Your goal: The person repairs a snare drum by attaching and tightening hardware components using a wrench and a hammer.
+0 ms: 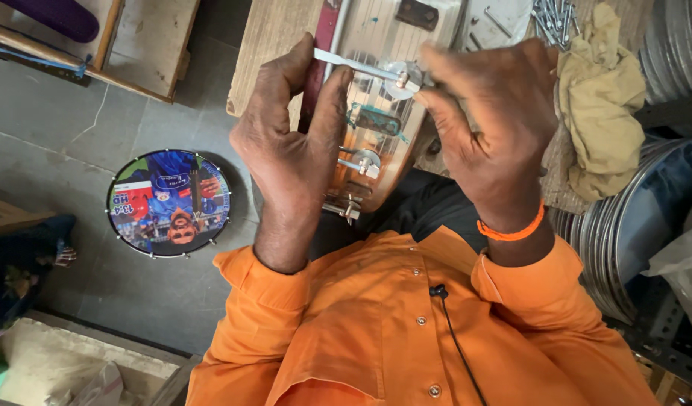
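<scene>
Head view. A flat metal spanner (355, 63) is held across the chrome drum shell (376, 113), which rests against the near edge of the wooden workbench (267, 45). The left hand (289, 154) is closed on the spanner's handle end, thumb and fingers pinched. The right hand (496, 128) is curled at the spanner's head, over a tension lug (402, 79). For a clean turn, the head is best kept square on the fitting and the shell steadied.

Loose nails (553, 19) and a yellow cloth (602, 98) lie at the bench's far right corner; a printed drumhead (169, 201) lies on the floor. The fitting under the right fingers is hidden; the right hand is blurred, so its exact grip cannot be told.
</scene>
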